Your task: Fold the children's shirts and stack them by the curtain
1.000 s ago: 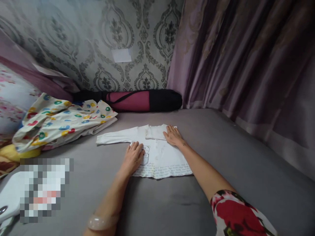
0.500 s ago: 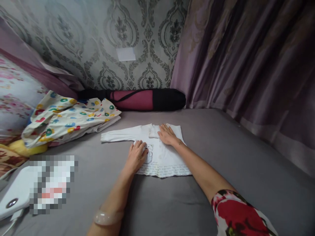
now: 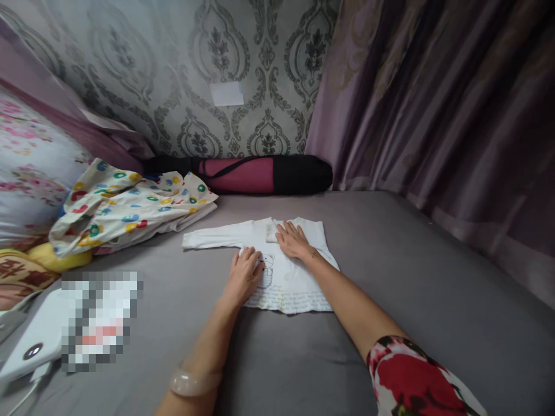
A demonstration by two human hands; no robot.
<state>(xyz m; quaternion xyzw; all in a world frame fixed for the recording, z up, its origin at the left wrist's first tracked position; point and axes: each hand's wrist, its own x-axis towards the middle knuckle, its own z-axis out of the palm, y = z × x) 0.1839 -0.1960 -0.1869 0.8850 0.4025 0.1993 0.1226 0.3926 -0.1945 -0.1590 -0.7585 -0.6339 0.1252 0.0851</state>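
A small white baby top [image 3: 295, 277] with a bear print and a lettered hem lies flat on the grey bed sheet [image 3: 390, 323]. One long sleeve [image 3: 212, 238] stretches out to the left; the other is folded in over the chest. My left hand [image 3: 245, 274] lies flat on the garment's left side by the bear print, fingers stretched out. Near the neckline my right hand [image 3: 292, 240] presses flat on the folded-in sleeve, fingers spread. Neither hand grips anything.
A crumpled cloth with coloured letters [image 3: 130, 208] lies at the left. A pink and black rolled mat bag [image 3: 264, 173] rests against the patterned wall. Flowered pillows [image 3: 30, 173] sit far left, purple curtains [image 3: 433, 104] hang on the right, and a white device [image 3: 34, 346] lies at lower left.
My right hand has slid left across the top of the garment, from its right shoulder to the middle near the neckline. My left hand has stayed in place on the garment.
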